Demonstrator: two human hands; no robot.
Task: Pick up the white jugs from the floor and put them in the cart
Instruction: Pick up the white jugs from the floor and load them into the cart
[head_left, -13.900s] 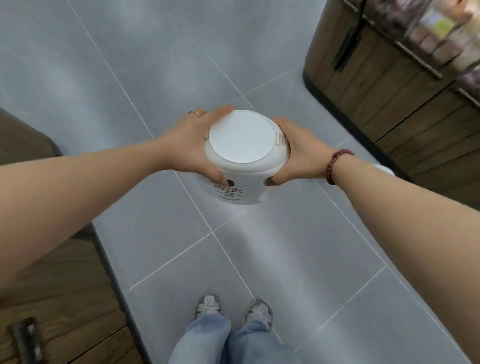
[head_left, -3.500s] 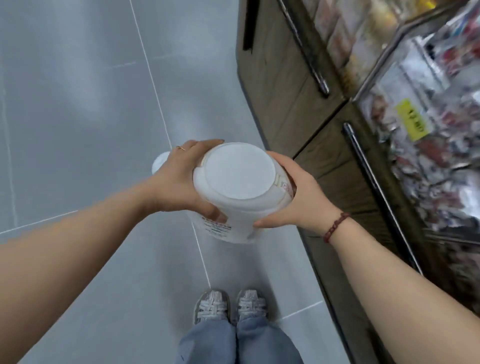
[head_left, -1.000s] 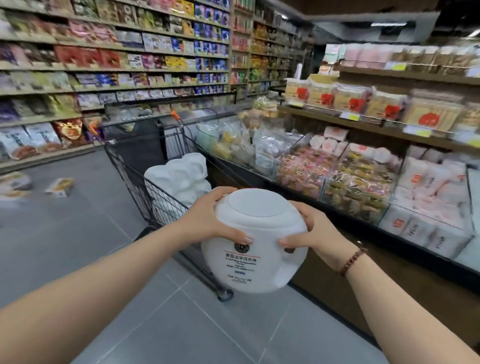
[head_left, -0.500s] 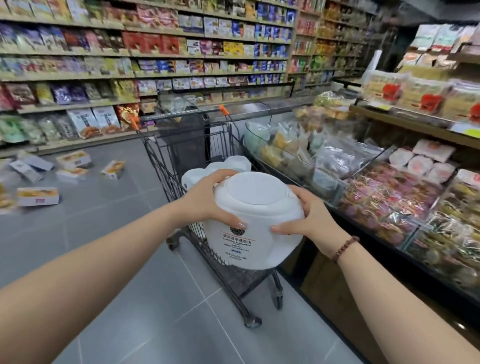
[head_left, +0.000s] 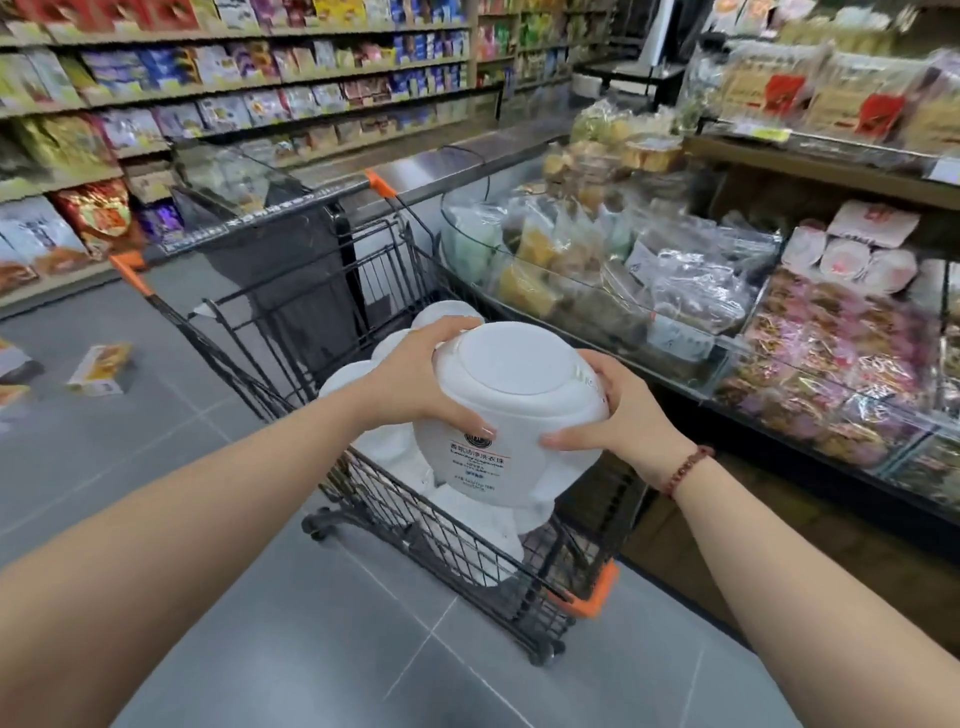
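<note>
I hold a white jug (head_left: 511, 410) with a round lid and a printed label, upright, above the basket of a black wire cart (head_left: 447, 535). My left hand (head_left: 421, 384) grips its left side and my right hand (head_left: 618, 415) grips its right side. Several other white jugs (head_left: 363, 379) lie inside the cart beneath and behind the held one, partly hidden by it and by my hands. The cart has orange corner bumpers and an orange-ended handle bar at its far side.
A display counter with bagged snacks (head_left: 675, 291) runs along the cart's right side. Stocked shelves (head_left: 234, 93) line the far side of the aisle. A few boxes (head_left: 101, 369) lie on the grey tiled floor at the left.
I have stepped closer to the cart, carrying the jug forward. It now hangs over the basket rather than in front of it. Both hands keep the same grip.
</note>
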